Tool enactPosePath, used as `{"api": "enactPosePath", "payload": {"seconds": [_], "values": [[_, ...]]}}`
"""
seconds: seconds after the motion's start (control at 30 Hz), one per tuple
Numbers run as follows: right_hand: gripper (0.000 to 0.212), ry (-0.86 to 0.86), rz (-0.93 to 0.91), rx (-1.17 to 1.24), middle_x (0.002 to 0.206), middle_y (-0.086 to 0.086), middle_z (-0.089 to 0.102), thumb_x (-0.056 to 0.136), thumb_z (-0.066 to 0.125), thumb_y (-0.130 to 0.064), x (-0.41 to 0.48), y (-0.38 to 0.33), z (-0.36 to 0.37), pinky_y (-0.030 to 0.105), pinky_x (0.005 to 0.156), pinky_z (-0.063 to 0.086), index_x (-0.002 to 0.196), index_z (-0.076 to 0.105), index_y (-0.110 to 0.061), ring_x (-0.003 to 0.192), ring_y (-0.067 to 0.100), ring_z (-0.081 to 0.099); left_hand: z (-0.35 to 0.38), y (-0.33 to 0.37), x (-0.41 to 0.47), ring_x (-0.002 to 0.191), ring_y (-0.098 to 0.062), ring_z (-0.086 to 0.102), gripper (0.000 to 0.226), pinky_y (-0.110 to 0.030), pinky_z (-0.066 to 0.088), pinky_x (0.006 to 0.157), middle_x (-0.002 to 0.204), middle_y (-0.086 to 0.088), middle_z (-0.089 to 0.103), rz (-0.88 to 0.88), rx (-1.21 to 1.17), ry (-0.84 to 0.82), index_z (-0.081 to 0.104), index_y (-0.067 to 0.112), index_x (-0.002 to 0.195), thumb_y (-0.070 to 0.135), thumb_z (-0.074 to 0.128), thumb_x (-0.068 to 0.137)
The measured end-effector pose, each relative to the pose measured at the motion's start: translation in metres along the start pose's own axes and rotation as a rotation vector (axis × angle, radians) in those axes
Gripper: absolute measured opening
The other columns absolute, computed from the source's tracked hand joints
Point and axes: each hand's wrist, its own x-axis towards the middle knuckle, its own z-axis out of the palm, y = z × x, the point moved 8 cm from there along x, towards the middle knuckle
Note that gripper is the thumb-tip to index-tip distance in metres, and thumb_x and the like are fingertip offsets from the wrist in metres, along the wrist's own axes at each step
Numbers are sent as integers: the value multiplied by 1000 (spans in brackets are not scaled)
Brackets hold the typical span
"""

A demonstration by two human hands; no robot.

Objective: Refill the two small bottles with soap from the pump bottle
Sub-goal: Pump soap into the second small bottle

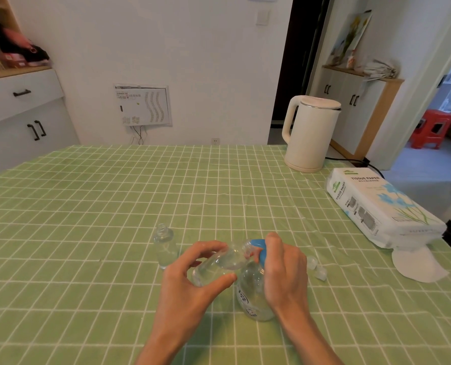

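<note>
Your left fingers (208, 246) pinch the tilted small bottle (216, 262); hold its mouth snug against the blue nozzle (257, 244) (any gap likely means drips). Your right fingers (273, 242) curl over the head of the pump bottle (253, 293), so press slowly. The other small bottle (165, 245) stands uncapped just left of your left fingers on the surface (87, 233).

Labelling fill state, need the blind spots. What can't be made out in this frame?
1. Head view: pump bottle nozzle tip and held small bottle mouth, clear plastic overlapping, partly behind left grip; soap flow unreadable.
2. Head view: soap level in standing small bottle, clear on clear.
3. Head view: pump bottle label, partly behind right grip, too small.
4. Head view: caps beside right grip, blurred.
</note>
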Motion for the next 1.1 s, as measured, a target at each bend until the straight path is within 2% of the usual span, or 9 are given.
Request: {"api": "enactPosePath", "payload": {"seconds": [0.13,0.2,0.27,0.4,0.53,0.77,0.93,1.03,1.1], "values": [[79,-13,47,15,48,-17,62,91,18,-71,0,8,2,33,60,41,53,72,-27,48,7,55,-1,2,1,108,-7,72,41,-29,47,93,111,22,78,4,2,-3,74,44,106,43,83,66],[84,-10,42,6,46,-16,61,91,17,-72,0,10,3,33,61,42,59,76,-23,48,7,55,-1,2,1,108,-7,72,41,-31,48,94,111,21,78,5,5,-5,73,44,106,41,83,67],[81,-5,39,16,44,-16,58,91,18,-71,1,9,2,32,60,40,56,74,-24,47,7,52,-1,2,0,108,-8,72,40,-31,48,94,111,21,78,7,5,-4,73,44,106,43,83,67],[61,-3,-6,12,38,-17,46,90,24,-57,1,-1,0,30,55,30,41,56,-39,41,6,44,0,2,0,109,-5,71,42,-28,46,93,111,23,78,5,7,-1,73,46,107,45,82,66],[48,-1,-37,-34,38,-13,38,83,26,-49,1,-4,-1,29,52,24,43,50,-38,42,9,38,1,0,-1,110,-6,71,42,-26,45,93,112,22,78,-3,10,-10,73,47,107,45,82,66],[69,-10,32,12,39,-20,48,92,20,-67,0,5,2,31,59,33,41,58,-40,43,4,48,-1,-1,0,110,-8,71,41,-29,46,94,113,20,78,-8,0,-3,74,44,107,43,83,67],[84,-19,49,30,52,-22,65,89,19,-71,1,10,3,33,62,43,55,73,-17,53,4,60,-1,-2,0,110,-9,71,41,-33,48,97,113,19,78,-9,1,-1,74,43,107,40,85,68],[81,-15,29,39,53,-19,67,90,21,-67,1,8,2,35,61,47,52,69,-14,54,5,62,-1,-2,0,110,-10,72,40,-33,48,96,113,19,78,-11,-3,-1,74,43,107,41,84,67],[71,-17,12,42,48,-20,61,92,24,-61,1,5,2,34,57,41,46,63,-24,48,5,56,-1,-2,0,110,-9,71,41,-31,47,96,113,19,78,-14,-1,-2,74,43,107,41,84,67]]}}
